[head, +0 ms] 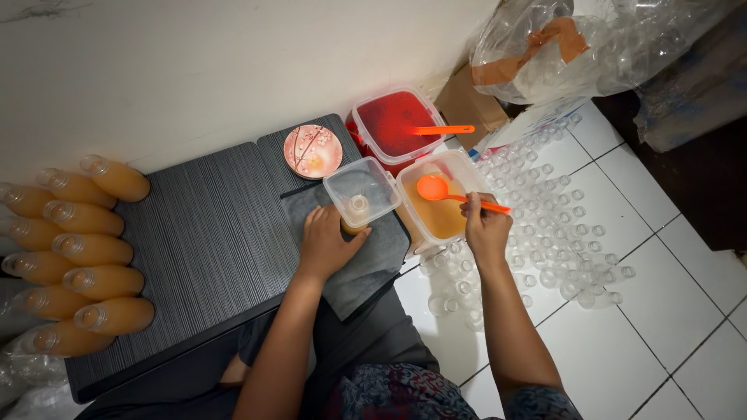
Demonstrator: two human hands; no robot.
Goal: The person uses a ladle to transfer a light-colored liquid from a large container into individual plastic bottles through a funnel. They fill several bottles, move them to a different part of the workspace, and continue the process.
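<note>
My left hand (pixel 325 243) grips a small bottle (pixel 355 225) of orange liquid standing on a dark grey cloth (pixel 366 268). A clear square funnel (pixel 362 190) sits on top of the bottle. My right hand (pixel 484 225) holds an orange ladle (pixel 440 189) by its handle, its bowl over a clear tub (pixel 459 175) of pale orange liquid. Behind it stands a second tub (pixel 397 120) of red liquid with another orange ladle (pixel 440 130) across it.
Several filled orange bottles (pixel 74 260) lie in rows at the left of a low black ribbed table (pixel 210 241). A pink patterned dish (pixel 313 151) sits at its far edge. Many empty clear bottles (pixel 545 233) crowd the white tiled floor; a plastic bag (pixel 576 43) of more lies beyond.
</note>
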